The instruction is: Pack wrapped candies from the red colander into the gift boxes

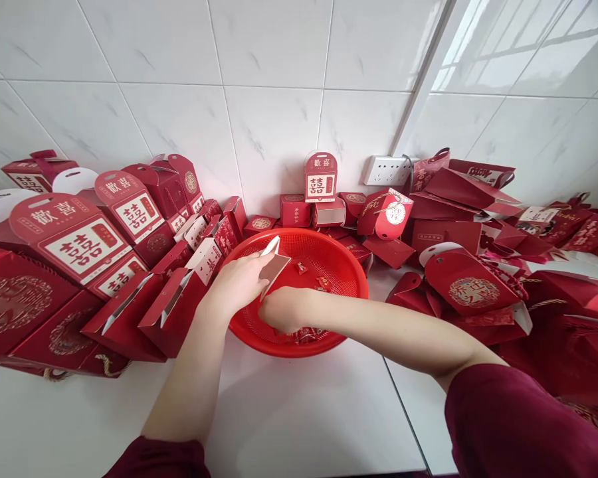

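My left hand [239, 282] is closed on a small red paper box [274, 269], tilted over the left side of a red plastic basket [351, 265]. The box's flaps stand up and its pale inner side shows. My right hand [284, 310] is beside the box, low over the basket, with its back towards me. Its fingers curl under and are mostly hidden, so what they hold cannot be seen. In the basket lie small wrapped sweets [306, 334], several near my right wrist and a red one [300, 267] farther back.
Red gift boxes [80, 249] with white labels stand in rows at the left. Smaller boxes [295, 211] are stacked behind the basket. More boxes [471, 282] lie piled at the right. A white power strip [386, 170] rests against the tiled wall [274, 119].
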Available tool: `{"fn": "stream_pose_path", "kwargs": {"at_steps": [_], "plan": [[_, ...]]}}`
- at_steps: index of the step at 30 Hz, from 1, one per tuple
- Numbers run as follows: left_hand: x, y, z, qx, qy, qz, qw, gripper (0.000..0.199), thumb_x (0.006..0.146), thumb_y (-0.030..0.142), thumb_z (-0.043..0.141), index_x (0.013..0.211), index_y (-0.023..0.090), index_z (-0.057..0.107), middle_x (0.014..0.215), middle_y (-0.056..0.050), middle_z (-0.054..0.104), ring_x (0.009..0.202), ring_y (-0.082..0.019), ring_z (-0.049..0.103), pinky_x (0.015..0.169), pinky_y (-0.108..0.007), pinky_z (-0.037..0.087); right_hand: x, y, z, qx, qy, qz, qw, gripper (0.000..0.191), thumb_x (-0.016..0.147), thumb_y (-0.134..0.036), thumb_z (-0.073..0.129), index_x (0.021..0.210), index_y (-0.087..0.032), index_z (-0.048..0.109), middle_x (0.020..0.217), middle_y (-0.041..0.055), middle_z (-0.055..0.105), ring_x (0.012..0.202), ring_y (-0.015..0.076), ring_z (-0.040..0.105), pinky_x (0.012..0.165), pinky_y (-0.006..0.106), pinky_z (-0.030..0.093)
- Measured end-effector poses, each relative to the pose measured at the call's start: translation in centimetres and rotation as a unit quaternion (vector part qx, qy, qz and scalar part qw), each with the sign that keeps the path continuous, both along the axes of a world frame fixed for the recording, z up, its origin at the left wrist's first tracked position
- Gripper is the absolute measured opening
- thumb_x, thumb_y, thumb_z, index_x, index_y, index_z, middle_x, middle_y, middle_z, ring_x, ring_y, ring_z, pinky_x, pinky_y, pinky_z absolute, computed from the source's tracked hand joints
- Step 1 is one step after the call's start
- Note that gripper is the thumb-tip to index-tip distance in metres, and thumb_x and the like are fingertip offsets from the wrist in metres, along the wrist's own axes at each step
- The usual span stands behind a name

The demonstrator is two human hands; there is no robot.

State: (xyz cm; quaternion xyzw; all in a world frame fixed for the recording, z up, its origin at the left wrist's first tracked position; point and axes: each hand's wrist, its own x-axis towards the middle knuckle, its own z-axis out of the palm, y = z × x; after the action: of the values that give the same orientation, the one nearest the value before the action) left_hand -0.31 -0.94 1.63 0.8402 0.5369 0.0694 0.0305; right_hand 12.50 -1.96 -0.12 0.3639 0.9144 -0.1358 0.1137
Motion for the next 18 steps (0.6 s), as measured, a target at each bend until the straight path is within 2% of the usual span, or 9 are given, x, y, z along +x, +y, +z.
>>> {"fn": "stream_pose_path", "kwargs": {"at_steps": [3, 6, 8, 11, 13, 15, 17, 18], "plan": [[-0.1, -0.6, 0.2, -0.004, -0.012, -0.018, 1.0, 0.064, 0.087, 0.014, 0.055, 0.147, 0.034, 0.046, 0.135, -0.004, 0.064, 0.115, -0.028, 0.064, 0.083, -0.034, 0.051, 3.3, -0.7, 2.9, -0.015, -0.003, 0.07, 0.997, 0.019, 0.08, -0.02, 0.07, 0.062, -0.015, 0.067, 0.058, 0.0025, 0.062, 0.054, 0.0166, 0.057, 0.049, 0.029, 0.038], [0.3, -1.3, 0.7, -0.024, -0.032, -0.045, 0.998, 0.066, 0.086, 0.009, 0.05, 0.144, 0.04, 0.05, 0.127, 0.001, 0.068, 0.106, -0.024, 0.068, 0.079, -0.031, 0.05, 6.5, -1.4, 4.0, -0.014, 0.127, 0.092, 0.988, 0.022, 0.088, -0.031, 0.067, 0.073, -0.016, 0.072, 0.062, 0.0006, 0.065, 0.057, 0.0148, 0.057, 0.055, 0.028, 0.038], [0.9, -1.6, 0.9, -0.048, -0.053, -0.064, 0.995, 0.062, 0.088, 0.012, 0.047, 0.143, 0.042, 0.051, 0.121, 0.001, 0.071, 0.103, -0.024, 0.069, 0.078, -0.03, 0.05, 8.2, -1.6, 3.8, -0.056, 0.247, 0.063, 0.965, 0.018, 0.092, -0.033, 0.066, 0.091, -0.018, 0.075, 0.075, 0.0001, 0.071, 0.06, 0.0129, 0.06, 0.06, 0.027, 0.044], [1.7, -1.4, 1.0, -0.087, -0.098, -0.086, 0.988, 0.053, 0.094, 0.021, 0.045, 0.143, 0.04, 0.05, 0.113, 0.0, 0.074, 0.099, -0.023, 0.07, 0.078, -0.029, 0.049, 9.8, -1.8, 2.8, -0.096, 0.38, -0.009, 0.92, 0.026, 0.1, -0.029, 0.054, 0.119, -0.02, 0.069, 0.091, 0.001, 0.074, 0.06, 0.0108, 0.064, 0.068, 0.025, 0.051], [2.0, -1.1, 0.8, -0.086, -0.105, -0.081, 0.987, 0.041, 0.096, 0.024, 0.043, 0.131, 0.033, 0.062, 0.103, -0.001, 0.076, 0.09, -0.023, 0.071, 0.073, -0.03, 0.048, 10.4, -1.8, 2.4, -0.076, 0.425, -0.054, 0.9, 0.031, 0.103, -0.027, 0.046, 0.127, -0.02, 0.064, 0.091, 0.0013, 0.074, 0.066, 0.012, 0.068, 0.073, 0.026, 0.053], [2.1, -1.0, 0.7, -0.069, -0.104, -0.077, 0.989, 0.031, 0.097, 0.025, 0.043, 0.109, 0.027, 0.072, 0.094, -0.003, 0.076, 0.084, -0.022, 0.07, 0.071, -0.03, 0.047, 10.9, -1.7, 2.2, -0.058, 0.449, -0.079, 0.888, 0.034, 0.104, -0.026, 0.042, 0.131, -0.02, 0.061, 0.092, 0.0017, 0.075, 0.076, 0.0134, 0.071, 0.076, 0.025, 0.054], [2.2, -1.0, 0.7, -0.061, -0.108, -0.089, 0.988, 0.026, 0.097, 0.027, 0.047, 0.097, 0.025, 0.073, 0.094, -0.002, 0.075, 0.087, -0.022, 0.069, 0.072, -0.03, 0.047, 11.3, -1.6, 2.2, -0.042, 0.461, -0.092, 0.881, 0.034, 0.104, -0.025, 0.042, 0.134, -0.021, 0.06, 0.097, 0.0021, 0.075, 0.082, 0.0138, 0.071, 0.078, 0.025, 0.054], [2.3, -1.1, 0.7, -0.064, -0.112, -0.096, 0.987, 0.024, 0.096, 0.028, 0.049, 0.097, 0.025, 0.072, 0.096, -0.002, 0.075, 0.088, -0.022, 0.069, 0.072, -0.029, 0.047, 11.5, -1.5, 2.2, -0.025, 0.462, -0.097, 0.881, 0.034, 0.104, -0.025, 0.044, 0.133, -0.022, 0.061, 0.099, 0.002, 0.075, 0.082, 0.0139, 0.071, 0.078, 0.025, 0.054]]}}
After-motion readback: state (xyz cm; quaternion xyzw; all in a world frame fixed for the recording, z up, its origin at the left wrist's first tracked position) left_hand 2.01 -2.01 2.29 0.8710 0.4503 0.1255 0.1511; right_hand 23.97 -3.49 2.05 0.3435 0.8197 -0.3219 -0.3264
